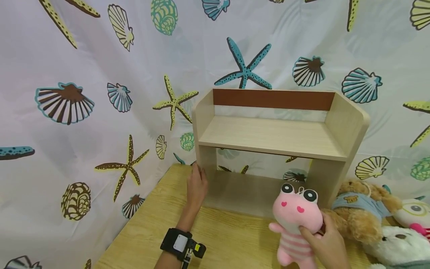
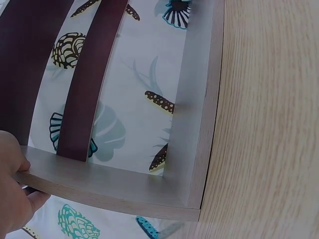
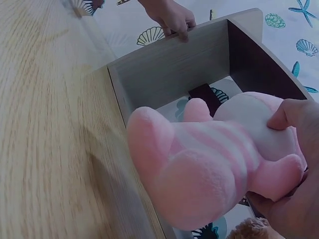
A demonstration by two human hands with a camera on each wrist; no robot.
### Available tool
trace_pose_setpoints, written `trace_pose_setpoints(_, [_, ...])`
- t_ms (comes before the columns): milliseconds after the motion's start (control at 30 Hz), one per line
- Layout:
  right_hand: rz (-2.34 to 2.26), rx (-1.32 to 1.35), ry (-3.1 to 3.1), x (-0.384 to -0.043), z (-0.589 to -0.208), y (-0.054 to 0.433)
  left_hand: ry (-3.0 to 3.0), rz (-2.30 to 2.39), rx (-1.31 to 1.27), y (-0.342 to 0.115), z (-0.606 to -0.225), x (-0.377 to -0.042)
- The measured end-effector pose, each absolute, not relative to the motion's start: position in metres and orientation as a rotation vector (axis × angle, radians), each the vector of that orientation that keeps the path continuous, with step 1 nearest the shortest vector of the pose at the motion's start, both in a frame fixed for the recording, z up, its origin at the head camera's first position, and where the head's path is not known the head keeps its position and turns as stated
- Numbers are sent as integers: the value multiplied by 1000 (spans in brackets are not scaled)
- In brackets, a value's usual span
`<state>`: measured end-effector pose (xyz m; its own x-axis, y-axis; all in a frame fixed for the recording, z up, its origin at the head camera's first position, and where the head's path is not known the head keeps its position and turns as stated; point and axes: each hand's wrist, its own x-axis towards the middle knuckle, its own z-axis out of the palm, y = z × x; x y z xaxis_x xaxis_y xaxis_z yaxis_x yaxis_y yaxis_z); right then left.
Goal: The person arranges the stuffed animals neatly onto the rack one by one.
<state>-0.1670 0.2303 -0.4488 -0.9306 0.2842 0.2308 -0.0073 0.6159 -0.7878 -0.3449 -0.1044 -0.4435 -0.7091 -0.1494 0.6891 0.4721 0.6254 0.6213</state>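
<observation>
A pink plush frog (image 1: pixel 297 220) with striped body and big eyes is held upright in front of the shelf's lower compartment. My right hand (image 1: pixel 327 241) grips it at the side of its head, with the thumb across the front of its neck. In the right wrist view the frog (image 3: pixel 199 164) hides part of the shelf. The small two-tier wooden shelf (image 1: pixel 272 134) stands on the table. My left hand (image 1: pixel 197 185) pinches the front edge of its left side panel; in the left wrist view that hand (image 2: pixel 15 184) has thumb and fingers on either side of the board.
Right of the shelf lie a brown teddy bear (image 1: pixel 357 209) in a blue shirt, a white plush dog (image 1: pixel 399 244) and another white plush toy with glasses (image 1: pixel 413 215). The wood-grain table (image 1: pixel 144 228) meets a shell-print curtain (image 1: pixel 100 123) behind and at left.
</observation>
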Motion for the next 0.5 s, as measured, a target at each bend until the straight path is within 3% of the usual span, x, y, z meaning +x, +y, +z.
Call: trace_pose_setpoints(500, [1354, -228, -2582, -181, -443, 217, -2081, -1078, -260, -103, -443, -344])
